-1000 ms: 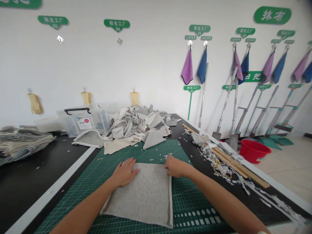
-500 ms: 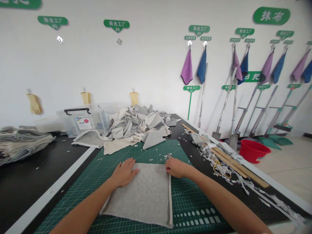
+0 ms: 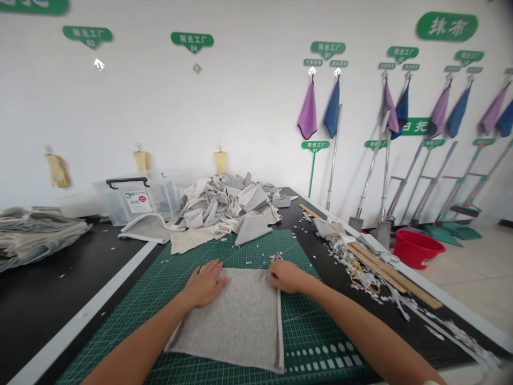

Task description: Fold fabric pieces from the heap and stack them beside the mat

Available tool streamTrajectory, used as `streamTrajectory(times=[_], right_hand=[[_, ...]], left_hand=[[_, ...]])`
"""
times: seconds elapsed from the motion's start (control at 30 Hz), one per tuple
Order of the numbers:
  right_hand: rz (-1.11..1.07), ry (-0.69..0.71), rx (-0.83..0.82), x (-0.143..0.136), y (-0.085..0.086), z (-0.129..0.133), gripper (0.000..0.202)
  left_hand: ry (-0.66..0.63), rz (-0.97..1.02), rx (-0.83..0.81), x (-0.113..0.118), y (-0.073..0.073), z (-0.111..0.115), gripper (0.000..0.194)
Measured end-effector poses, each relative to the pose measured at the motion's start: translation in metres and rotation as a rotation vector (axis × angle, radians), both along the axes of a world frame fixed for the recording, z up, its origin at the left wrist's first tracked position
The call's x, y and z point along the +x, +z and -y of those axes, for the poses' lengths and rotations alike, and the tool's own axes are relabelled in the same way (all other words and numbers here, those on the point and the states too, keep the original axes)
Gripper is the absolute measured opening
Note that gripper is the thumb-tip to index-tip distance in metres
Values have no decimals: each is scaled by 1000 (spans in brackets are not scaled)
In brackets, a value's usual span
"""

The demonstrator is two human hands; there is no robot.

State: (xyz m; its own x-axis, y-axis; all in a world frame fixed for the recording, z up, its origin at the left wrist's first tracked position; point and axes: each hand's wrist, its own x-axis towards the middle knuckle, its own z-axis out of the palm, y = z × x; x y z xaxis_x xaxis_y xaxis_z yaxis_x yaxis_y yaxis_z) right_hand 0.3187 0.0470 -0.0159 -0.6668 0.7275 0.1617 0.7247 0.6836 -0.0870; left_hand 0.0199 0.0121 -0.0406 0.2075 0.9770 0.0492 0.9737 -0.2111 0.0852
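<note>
A grey rectangular cloth with a pale folded edge along its right side lies flat on the green cutting mat. My left hand rests on the cloth's far left part, fingers spread and pressing down. At the far right corner my right hand is closed. Small grey metal tips of a tool poke out beyond its fingers; the rest is hidden in the fist, so its kind is unclear. Whether the fingers also pinch the cloth's corner cannot be seen. White scraps lie around the tips.
Behind the mat is a heap of grey cloths, beside a clear plastic box. Stacked cloths lie left. Wooden rulers and white trimmings line the right table side. A red bucket stands beyond.
My right hand has shifted slightly left along the cloth's far edge, tool tips moving with it. The left hand and the cloth stay in place.
</note>
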Motion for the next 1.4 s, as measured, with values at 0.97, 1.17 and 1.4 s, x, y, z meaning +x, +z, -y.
streamTrajectory(times=[0.97,1.17,1.4], right_hand=[[-325,127,68,24,4,-26,34],[-130,261,-12,25,-6,-26,65],[-259,54,78,29,-11,-40,33]], left_hand=[[-1,15,-7,0,0,1,74],[1,18,-13,1,2,3,74],[6,11,-13,2,4,4,73]])
